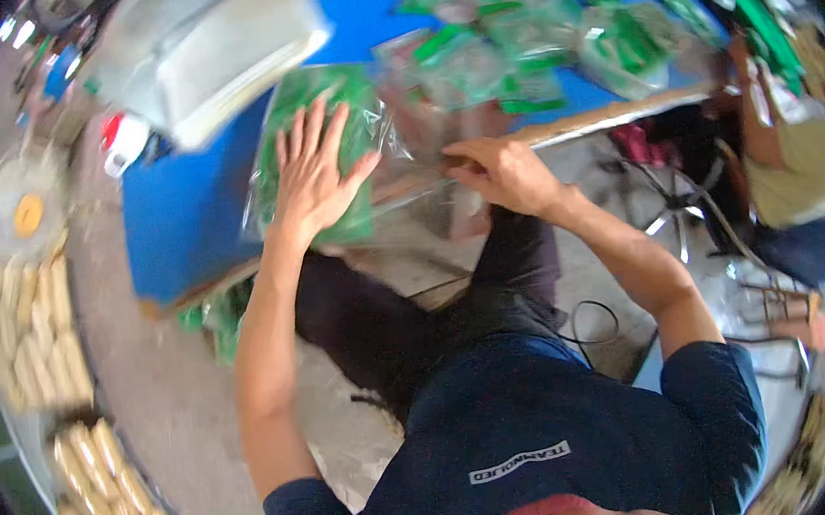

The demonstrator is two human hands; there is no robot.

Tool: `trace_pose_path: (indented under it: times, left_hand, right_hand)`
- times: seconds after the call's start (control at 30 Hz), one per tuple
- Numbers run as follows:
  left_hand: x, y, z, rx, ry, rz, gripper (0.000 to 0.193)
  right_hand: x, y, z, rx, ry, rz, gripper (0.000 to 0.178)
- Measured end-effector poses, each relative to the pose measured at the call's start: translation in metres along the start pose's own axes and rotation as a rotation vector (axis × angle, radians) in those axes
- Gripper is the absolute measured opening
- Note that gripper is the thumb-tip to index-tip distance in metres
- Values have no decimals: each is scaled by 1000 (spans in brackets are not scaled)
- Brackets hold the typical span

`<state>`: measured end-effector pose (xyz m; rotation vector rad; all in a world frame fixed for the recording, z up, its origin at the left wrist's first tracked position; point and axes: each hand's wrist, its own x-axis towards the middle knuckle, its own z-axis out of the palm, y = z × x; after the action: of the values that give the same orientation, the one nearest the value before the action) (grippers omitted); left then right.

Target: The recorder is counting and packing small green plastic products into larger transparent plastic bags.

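Observation:
My left hand [313,172] lies flat with its fingers spread on a clear plastic bag [300,93] with green contents, at the near edge of the blue table [182,216]. My right hand [509,172] is closed, its fingers curled at the table's front edge. It seems to pinch the loose clear plastic that stretches over from the bag; the fingertips are partly hidden. Beyond my hands lie several clear packets with green parts [457,57], some overlapping.
A stack of clear plastic sheets or bags [240,49] lies at the back left, beside a white bottle with a red cap [124,142]. Another person [794,157] sits at the right. Wrapped pale bundles [33,332] stand on the left. Green material [223,323] shows below the table.

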<state>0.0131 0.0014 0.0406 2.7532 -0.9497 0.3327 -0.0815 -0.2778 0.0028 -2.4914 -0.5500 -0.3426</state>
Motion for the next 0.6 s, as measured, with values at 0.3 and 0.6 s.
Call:
trace_pose_path:
  times: [0.3,0.6]
  left_hand:
    - [-4,-15,6,-41,-186,96,92]
    - [-6,-49,-28,-164,-378,121,90]
  right_hand:
    - [-27,135,-140,-391,1207,528,84]
    - [-34,224,-187,-123,754,667,36]
